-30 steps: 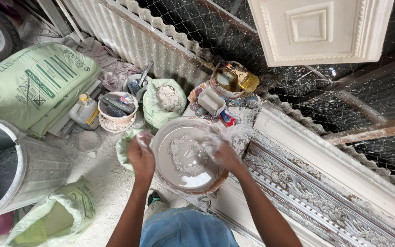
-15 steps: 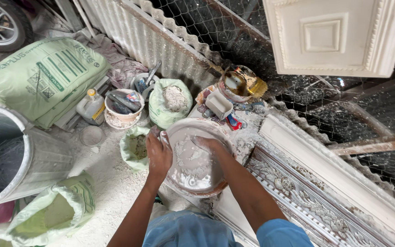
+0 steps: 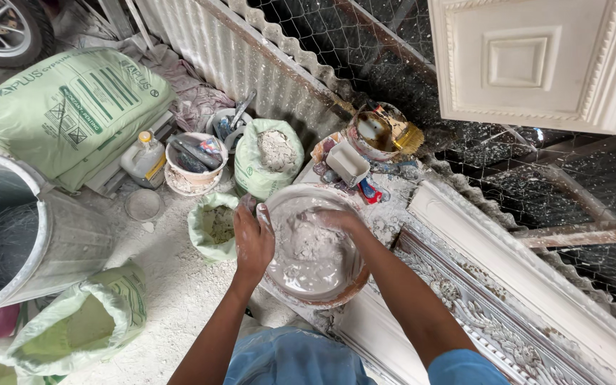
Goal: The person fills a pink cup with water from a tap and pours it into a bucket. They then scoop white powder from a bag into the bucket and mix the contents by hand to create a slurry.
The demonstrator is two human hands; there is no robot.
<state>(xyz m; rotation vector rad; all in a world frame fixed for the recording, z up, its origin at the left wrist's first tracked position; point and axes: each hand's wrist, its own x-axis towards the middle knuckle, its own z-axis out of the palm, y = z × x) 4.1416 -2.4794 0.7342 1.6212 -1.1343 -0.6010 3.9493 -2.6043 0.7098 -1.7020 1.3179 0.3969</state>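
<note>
Floor [image 3: 158, 285]: concrete, dusted white w/ powder, daylit. Corrugated metal sheet [image 3: 251, 57] runs 11 to 1 o'clock, wire mesh [image 3: 393, 64] behind it. White moulded panel [image 3: 536, 60] at 2 o'clock. Ornate carved moulding [image 3: 493, 306] lies 3 to 5 o'clock. Big green sack [image 3: 65, 107] at 10 o'clock, car wheel [image 3: 1, 28] in corner above it. Metal drum [image 3: 16, 235] at 8 o'clock.

Illumination is soft, even daylight — no hard shadows fall beneath the fingers of the left hand [image 3: 252, 239] or right hand [image 3: 338, 220]. Wet plaster in the bowl [image 3: 351, 281] just below the fingertips shows a mild sheen. Detail near the fingers is sharp. Beyond them, the frame edges bow with wide-angle distortion — the upper right is dim.
</note>
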